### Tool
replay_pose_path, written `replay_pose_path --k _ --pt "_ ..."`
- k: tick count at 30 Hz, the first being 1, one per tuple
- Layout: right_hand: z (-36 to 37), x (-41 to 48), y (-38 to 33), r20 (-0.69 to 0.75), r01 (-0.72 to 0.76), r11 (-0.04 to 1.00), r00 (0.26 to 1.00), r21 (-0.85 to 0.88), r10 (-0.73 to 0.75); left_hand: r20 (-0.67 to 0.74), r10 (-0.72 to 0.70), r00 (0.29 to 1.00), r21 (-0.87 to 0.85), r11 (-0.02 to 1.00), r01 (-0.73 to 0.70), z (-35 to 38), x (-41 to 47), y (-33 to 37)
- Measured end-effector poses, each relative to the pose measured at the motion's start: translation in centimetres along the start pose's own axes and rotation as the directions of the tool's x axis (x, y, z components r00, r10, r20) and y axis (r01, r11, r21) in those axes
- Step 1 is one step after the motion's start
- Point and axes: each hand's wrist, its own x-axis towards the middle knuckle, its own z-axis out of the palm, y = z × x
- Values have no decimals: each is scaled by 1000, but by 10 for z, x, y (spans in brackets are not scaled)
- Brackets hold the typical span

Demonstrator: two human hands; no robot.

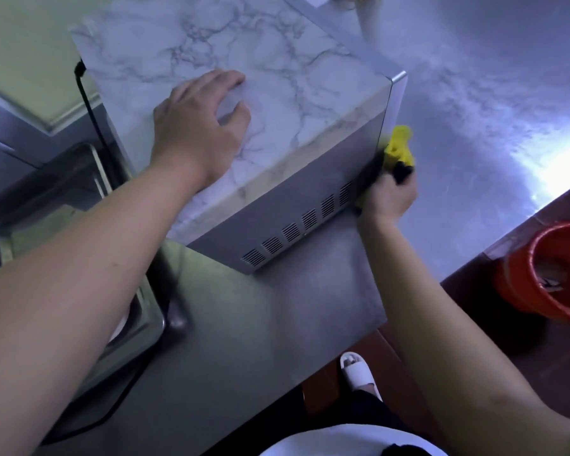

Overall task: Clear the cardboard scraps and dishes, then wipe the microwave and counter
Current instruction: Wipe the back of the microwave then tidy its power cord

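Head camera, looking steeply down, close over microwave and counter

right hand: fingers hidden behind yellow cloth
red bucket: cut by right edge
sink: mostly under left forearm

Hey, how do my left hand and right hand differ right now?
The left hand rests spread on top of the microwave, holding nothing; the right hand grips a yellow cloth against the microwave's corner edge. The left hand sits higher than the right hand. Both are bare.
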Motion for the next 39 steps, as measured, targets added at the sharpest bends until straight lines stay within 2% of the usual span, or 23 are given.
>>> replay_pose_path --k 9,14,20,27,28,29,30,32,33,34,35,39 --pt "-9 -45 14 10 20 990 1000 -141 -19 5 2 1000 5 1000 -2 -1 -1 1" --pt "-33 -122 50 259 76 956 966 -283 0 13 4 1000 6 1000 -4 -1 -3 1" --pt "-45 -158 62 377 82 927 924 -367 68 20 1 1000 22 1000 -2 -3 -3 2" --pt "-59 -217 88 577 126 912 805 -391 136 8 -4 1000 34 999 3 -3 -4 3" --pt "-63 -220 91 632 152 899 758 -410 160 5 -3 1000 31 1000 3 -3 -5 4" --pt "-66 -222 91 720 205 881 667 -426 193 1 -5 1000 25 1000 5 -3 -5 4" --pt "-66 -221 90 826 289 861 514 -420 231 -2 -8 1000 19 1000 8 -3 -5 5" --pt "-63 -214 81 942 381 862 131 -335 308 -2 -13 1000 12 1000 13 -4 -5 5" --pt "-61 -210 75 945 376 873 19 -310 327 -2 -16 1000 11 1000 16 -4 -5 5" --pt "-61 -204 69 943 357 882 -12 -306 332 -2 -18 1000 12 1000 18 -4 -5 4" --pt "-61 -197 63 943 316 893 12 -319 333 -1 -17 1000 14 1000 17 -4 -4 4" --pt "-91 -155 42 879 79 896 249 -437 407 11 -2 1000 23 1000 2 -2 -2 2"
